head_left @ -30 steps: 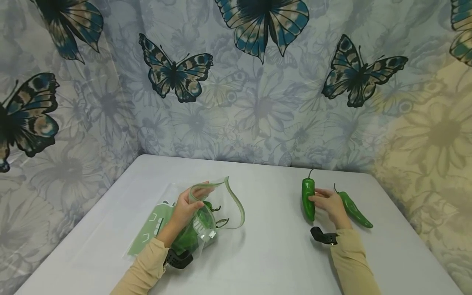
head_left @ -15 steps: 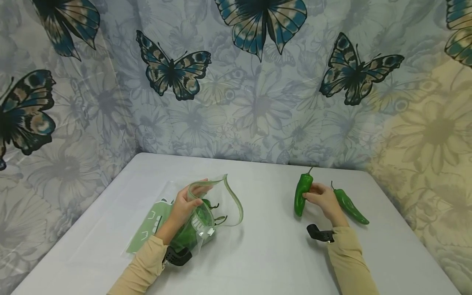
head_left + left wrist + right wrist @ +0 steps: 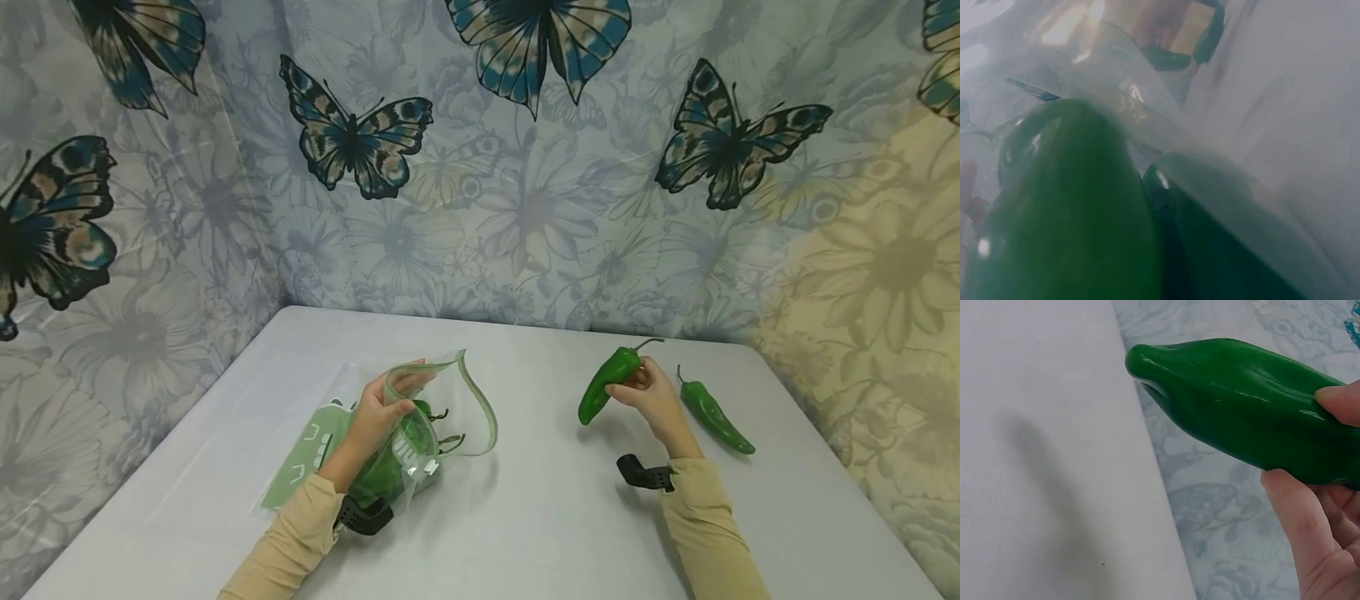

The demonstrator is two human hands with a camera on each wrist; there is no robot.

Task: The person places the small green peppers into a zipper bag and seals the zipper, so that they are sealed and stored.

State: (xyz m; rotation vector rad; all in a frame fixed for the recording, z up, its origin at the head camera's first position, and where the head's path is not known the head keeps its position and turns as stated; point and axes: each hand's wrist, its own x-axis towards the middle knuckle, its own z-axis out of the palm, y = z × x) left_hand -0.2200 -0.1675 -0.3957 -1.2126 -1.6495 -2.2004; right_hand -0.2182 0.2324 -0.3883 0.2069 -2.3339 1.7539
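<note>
My left hand (image 3: 372, 423) holds the near-left side of a clear zip bag (image 3: 492, 425), whose green-trimmed mouth gapes to the right. Green peppers (image 3: 378, 481) lie inside it, stems toward the opening; up close in the left wrist view, two peppers (image 3: 1072, 212) show through the plastic. On the right, my right hand (image 3: 654, 402) pinches a long green chili pepper (image 3: 609, 383) between thumb and fingers, tilted above the table. Its blunt tip points left in the right wrist view, where thumb and fingers grip the pepper (image 3: 1229, 403). Another green chili pepper (image 3: 714, 417) lies right of that hand.
A white table (image 3: 517, 525) carries everything. Green printing (image 3: 303, 458) marks the bag's flat lower part. Behind the table hangs a butterfly-patterned cloth (image 3: 540, 233). Both wrists wear black straps (image 3: 643, 473).
My right hand has lifted the chili pepper off the table and moved it left, tilting it with the stem to the upper right. My left hand stays at the bag.
</note>
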